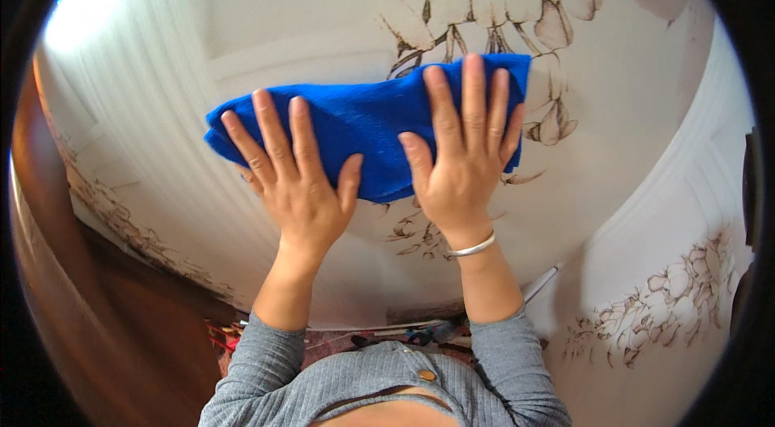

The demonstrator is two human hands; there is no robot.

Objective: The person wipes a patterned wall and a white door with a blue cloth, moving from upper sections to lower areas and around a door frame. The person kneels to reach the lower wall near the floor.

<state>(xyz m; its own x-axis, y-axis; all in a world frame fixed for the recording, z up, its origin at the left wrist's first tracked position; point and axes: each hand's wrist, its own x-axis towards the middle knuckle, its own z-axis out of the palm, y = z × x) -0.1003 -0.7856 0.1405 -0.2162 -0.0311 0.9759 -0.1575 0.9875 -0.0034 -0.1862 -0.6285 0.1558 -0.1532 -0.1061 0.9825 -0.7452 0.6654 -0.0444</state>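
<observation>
A folded bright blue cloth (369,130) lies spread sideways across a pale surface (290,21) printed with brown flowers. My left hand (296,179) rests palm down on the cloth's left part, its fingers spread and pointing away from me. On the right part, my right hand (466,154) also lies flat, fingers apart, wearing a silver-coloured bangle (472,245) at the wrist. The thumbs point toward each other with a stretch of blue between them. Neither hand is curled around the fabric. Both palms hide some of it.
Brown drapery (54,233) hangs along the left side. To the right, past a bend, another pale surface (666,306) carries the same floral print. Small, unclear items (433,332) lie low down near my body, over a reddish patterned floor (330,348).
</observation>
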